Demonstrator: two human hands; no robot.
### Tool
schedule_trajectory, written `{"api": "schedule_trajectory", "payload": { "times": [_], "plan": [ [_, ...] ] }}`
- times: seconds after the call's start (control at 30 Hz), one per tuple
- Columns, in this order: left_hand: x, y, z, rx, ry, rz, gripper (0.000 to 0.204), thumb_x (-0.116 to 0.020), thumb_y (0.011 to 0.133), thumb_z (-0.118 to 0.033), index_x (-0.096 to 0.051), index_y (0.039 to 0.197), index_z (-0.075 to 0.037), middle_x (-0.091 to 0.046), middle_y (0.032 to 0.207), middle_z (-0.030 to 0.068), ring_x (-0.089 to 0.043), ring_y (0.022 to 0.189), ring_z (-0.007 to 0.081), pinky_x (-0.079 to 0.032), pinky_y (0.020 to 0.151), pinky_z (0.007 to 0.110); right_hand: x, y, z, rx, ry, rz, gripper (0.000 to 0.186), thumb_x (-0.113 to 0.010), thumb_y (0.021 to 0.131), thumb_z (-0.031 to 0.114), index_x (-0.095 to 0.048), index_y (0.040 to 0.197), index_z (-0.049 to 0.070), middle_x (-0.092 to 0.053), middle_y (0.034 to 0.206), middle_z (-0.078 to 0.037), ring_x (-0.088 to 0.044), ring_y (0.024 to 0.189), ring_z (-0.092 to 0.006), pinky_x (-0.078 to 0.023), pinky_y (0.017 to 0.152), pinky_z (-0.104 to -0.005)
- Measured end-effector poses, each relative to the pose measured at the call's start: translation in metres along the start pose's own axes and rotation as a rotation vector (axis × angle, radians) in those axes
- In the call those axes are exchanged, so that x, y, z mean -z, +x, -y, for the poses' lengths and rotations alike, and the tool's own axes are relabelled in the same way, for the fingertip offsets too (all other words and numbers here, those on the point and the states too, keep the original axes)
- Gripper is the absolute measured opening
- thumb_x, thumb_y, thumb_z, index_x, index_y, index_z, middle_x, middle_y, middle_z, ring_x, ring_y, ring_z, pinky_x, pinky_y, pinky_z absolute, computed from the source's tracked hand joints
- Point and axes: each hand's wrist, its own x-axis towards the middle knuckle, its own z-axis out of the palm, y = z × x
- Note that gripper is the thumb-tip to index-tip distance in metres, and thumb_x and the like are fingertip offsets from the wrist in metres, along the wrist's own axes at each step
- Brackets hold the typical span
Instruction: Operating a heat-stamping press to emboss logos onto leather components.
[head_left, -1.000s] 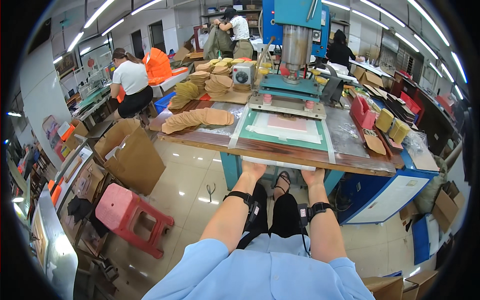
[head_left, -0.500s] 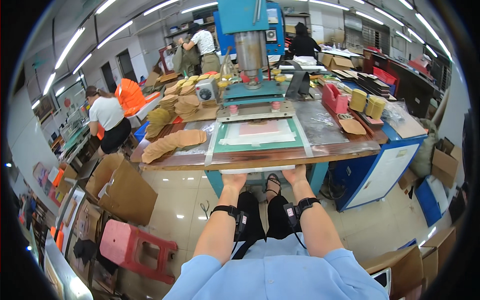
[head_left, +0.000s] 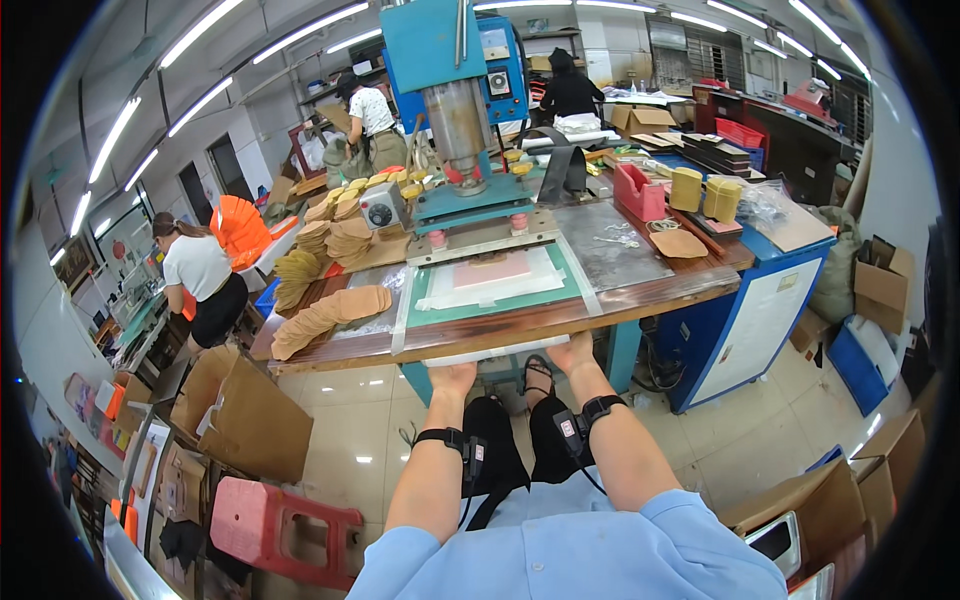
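White bar (head_left: 495,351) below wooden table (head_left: 650,293): left hand (head_left: 453,376) and right hand (head_left: 570,353) contact its ends; fingers hidden, closure cannot be told. Left wristband label (head_left: 479,453) illegible.

**One left hand (head_left: 453,378), one right hand (head_left: 571,353), one press (head_left: 456,128)**

Counted at one worktable (head_left: 665,297): one white bar (head_left: 505,351), one green mat (head_left: 440,312), one pink sheet (head_left: 490,270), two long white tape strips (head_left: 402,315), one grey dial box (head_left: 380,207), one pink box (head_left: 638,194), two yellow bundles (head_left: 686,190). Tan cut-outs (head_left: 335,315) — too overlapped to count. Worn: two black arm straps (head_left: 603,405), one visible sandal (head_left: 538,378). Around — three co-workers (head_left: 200,268), one red stool (head_left: 252,520), one blue cabinet (head_left: 750,330).
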Motion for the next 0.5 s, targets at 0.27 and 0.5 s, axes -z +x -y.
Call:
{"api": "schedule_trajectory", "payload": {
  "times": [0.27, 0.5],
  "plan": [
    [-0.016, -0.008, 0.000, 0.017, -0.053, -0.077, 0.039, -0.037, 0.096, -0.032, -0.046, 0.126, -0.009, -0.050, 0.129, 0.0067, -0.047, 0.120, 0.0255, -0.040, 0.099, 0.044, 0.003, 0.003, 0.001, 0.008, -0.019, 0.032, 0.046, -0.035, 0.096, 0.037, -0.044, 0.129, 0.008, -0.047, 0.132, -0.009, -0.046, 0.120, -0.0288, -0.036, 0.102, -0.0459],
    [-0.008, -0.006, 0.001, 0.024, -0.049, -0.065, 0.037, -0.036, 0.096, -0.033, -0.048, 0.123, -0.011, -0.053, 0.127, 0.0050, -0.049, 0.118, 0.0237, -0.042, 0.097, 0.042, 0.001, -0.001, 0.001, 0.018, -0.046, 0.047, 0.045, -0.035, 0.096, 0.035, -0.044, 0.129, 0.007, -0.046, 0.133, -0.009, -0.046, 0.120, -0.0288, -0.035, 0.103, -0.0462]
  ]
}}
